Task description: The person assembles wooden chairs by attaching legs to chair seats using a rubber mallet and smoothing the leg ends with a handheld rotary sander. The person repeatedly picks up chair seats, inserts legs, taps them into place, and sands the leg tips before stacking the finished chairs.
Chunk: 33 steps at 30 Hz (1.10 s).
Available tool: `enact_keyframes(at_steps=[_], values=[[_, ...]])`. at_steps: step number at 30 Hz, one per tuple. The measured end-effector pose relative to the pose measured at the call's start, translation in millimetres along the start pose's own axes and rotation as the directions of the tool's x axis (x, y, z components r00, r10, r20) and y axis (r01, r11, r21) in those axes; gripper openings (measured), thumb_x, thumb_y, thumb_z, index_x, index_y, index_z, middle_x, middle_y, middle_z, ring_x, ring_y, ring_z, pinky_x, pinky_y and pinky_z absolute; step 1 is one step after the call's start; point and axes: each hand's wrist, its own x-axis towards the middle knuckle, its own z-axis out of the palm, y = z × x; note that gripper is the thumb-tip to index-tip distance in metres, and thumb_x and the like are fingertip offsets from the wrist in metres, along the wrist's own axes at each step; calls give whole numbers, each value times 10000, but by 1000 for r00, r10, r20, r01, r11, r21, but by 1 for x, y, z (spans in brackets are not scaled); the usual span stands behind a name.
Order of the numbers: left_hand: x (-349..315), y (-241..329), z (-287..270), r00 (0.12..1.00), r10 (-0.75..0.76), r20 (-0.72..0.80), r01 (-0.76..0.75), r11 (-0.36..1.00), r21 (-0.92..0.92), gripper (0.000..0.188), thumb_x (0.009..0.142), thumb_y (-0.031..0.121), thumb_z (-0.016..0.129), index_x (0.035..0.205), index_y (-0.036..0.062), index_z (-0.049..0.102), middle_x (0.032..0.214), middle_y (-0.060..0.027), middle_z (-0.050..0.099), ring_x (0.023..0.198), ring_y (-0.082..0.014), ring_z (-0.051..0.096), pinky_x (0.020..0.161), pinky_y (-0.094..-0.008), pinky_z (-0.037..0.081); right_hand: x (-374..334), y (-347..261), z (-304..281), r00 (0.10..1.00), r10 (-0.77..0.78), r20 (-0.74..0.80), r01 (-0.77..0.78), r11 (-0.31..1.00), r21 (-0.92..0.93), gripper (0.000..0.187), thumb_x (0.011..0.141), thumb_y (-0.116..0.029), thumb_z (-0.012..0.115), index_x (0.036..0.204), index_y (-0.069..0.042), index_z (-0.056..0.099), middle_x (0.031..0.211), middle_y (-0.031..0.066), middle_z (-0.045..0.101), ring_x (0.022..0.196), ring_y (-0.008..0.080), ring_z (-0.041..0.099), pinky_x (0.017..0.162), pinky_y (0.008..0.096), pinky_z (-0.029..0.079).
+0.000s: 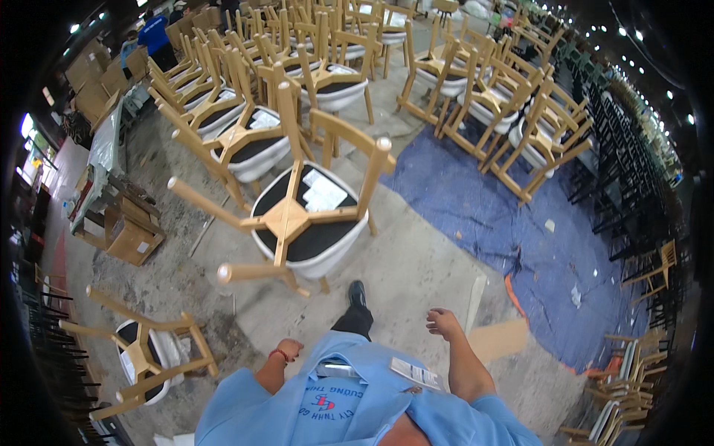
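Observation:
My left hand (288,348), with a red band at its wrist, hangs beside my body. Its fingers are too small and turned away to make out. On the other side, my right hand (444,324) is held out over the floor, its fingers loosely bent and apart with nothing in them. Ahead of both hands an upturned wooden chair (285,219) shows its legs, a cross brace and a dark seat underside with a white rim. A white paper sheet (323,192) lies on that underside. Neither hand touches the chair.
Rows of upturned chairs (335,78) fill the far middle, and more chairs (494,100) stand around a blue tarp (513,230) on the right. Another upturned chair (145,357) is at the near left. A cardboard sheet (498,339) lies on the floor; a cardboard box (134,236) sits left.

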Motion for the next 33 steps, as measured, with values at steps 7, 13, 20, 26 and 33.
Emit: enact_keyframes(at_steps=[7,13,20,26,33], values=[[154,58,-78,949,-302,90,305,805,-509,332,852,272,622,1106,65,676,848,-87,681,727,-227,649,691,-379,537,64,-86,-91,985,90,-149,-105,990,-93,421,913,-238,600,1277,-34,550,1065,142,649,828,266,664,681,382,560],[268,151,-171,974,-211,88,222,785,-578,460,897,400,602,1138,11,651,898,-124,670,739,-184,619,665,-323,512,116,-109,-180,935,278,-219,-303,949,-87,363,921,-230,606,1231,-44,576,1026,147,640,799,281,663,645,407,563],[392,264,-219,898,-357,-257,-153,294,-944,776,936,446,601,1506,67,237,1211,-108,535,1078,-213,549,808,-383,525,258,-215,-341,912,288,-292,-374,876,-305,245,923,-226,610,1070,-30,613,861,142,636,623,285,626,534,418,531],[436,306,-304,611,-735,-294,-258,166,-952,774,883,368,682,1459,16,302,1229,-145,548,1092,-217,552,856,-358,499,416,-467,-271,959,-207,191,276,825,-493,341,908,-361,604,748,-59,583,596,38,498,481,150,436,446,332,343],[465,284,-334,544,-786,-295,-276,165,-947,870,735,148,758,1455,-46,309,1182,-153,605,1036,-204,595,880,-309,481,422,-618,28,655,-84,751,560,721,-408,628,887,-488,627,1295,-16,551,1099,114,618,952,191,581,783,331,495]])
